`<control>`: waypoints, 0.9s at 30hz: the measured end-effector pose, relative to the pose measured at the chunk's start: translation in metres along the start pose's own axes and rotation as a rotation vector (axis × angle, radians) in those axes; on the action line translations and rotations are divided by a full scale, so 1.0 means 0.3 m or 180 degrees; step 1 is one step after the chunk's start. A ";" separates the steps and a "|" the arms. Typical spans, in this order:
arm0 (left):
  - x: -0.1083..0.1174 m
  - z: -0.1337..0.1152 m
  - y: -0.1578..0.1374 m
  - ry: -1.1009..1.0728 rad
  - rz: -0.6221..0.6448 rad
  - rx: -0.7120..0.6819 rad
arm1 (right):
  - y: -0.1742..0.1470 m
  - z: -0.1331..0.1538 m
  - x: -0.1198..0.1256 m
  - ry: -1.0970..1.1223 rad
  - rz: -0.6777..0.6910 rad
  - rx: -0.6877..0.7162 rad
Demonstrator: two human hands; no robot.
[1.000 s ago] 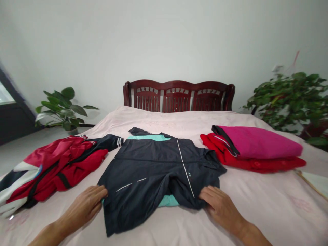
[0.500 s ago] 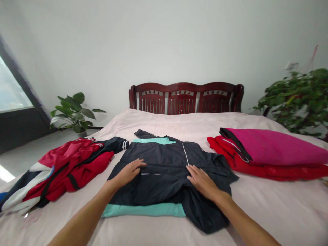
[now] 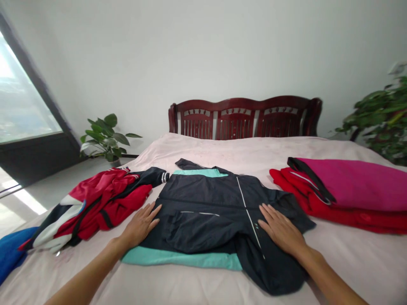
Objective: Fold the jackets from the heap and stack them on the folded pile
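Observation:
A dark navy jacket (image 3: 206,195) with thin white piping lies spread on the bed, its collar end to the right. One sleeve is folded across the front, and teal fabric (image 3: 184,257) shows along its near and far edges. At the jacket's left edge rests my left hand (image 3: 141,224), fingers stretched out and holding nothing. My right hand (image 3: 281,226) lies flat on the right part of the jacket, beside the white piping, with its fingers apart.
Left of the jacket is a heap of red, white and navy clothing (image 3: 117,207), with a blue piece (image 3: 15,250) at its side. Folded magenta clothing (image 3: 365,182) sits on red clothing (image 3: 349,218) at right. A wooden headboard (image 3: 238,123) stands behind the pink sheet (image 3: 197,284).
My hands have moved apart: the left out to the jacket's left edge, the right further right. More white piping now shows near my right hand. The view has turned slightly left.

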State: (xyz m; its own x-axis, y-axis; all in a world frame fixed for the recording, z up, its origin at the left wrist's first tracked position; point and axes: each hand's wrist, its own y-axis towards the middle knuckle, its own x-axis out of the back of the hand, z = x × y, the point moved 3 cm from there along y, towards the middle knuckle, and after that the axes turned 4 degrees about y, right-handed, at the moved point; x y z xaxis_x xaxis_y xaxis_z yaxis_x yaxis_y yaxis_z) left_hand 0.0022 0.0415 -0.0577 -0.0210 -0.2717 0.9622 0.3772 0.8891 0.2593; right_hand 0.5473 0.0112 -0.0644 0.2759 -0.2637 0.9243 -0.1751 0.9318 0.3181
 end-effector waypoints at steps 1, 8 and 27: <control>0.014 0.014 -0.028 -0.0062 0.0017 -0.0041 | -0.002 -0.009 0.005 0.0021 0.0029 -0.0061; 0.153 0.099 -0.311 -0.1207 0.0530 -0.0227 | -0.045 0.102 0.131 0.0939 0.0086 -0.0724; 0.212 0.055 -0.178 -0.2074 -0.0214 0.0683 | 0.039 0.405 0.222 0.2662 -0.0417 -0.0908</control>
State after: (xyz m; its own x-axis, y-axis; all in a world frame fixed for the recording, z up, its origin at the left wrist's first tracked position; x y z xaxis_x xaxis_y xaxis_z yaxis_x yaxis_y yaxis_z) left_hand -0.0347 -0.0173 -0.0089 -0.6157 -0.1116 0.7800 0.1654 0.9495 0.2665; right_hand 0.4489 -0.0257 0.0266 0.8959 -0.2082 0.3925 0.1174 0.9630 0.2427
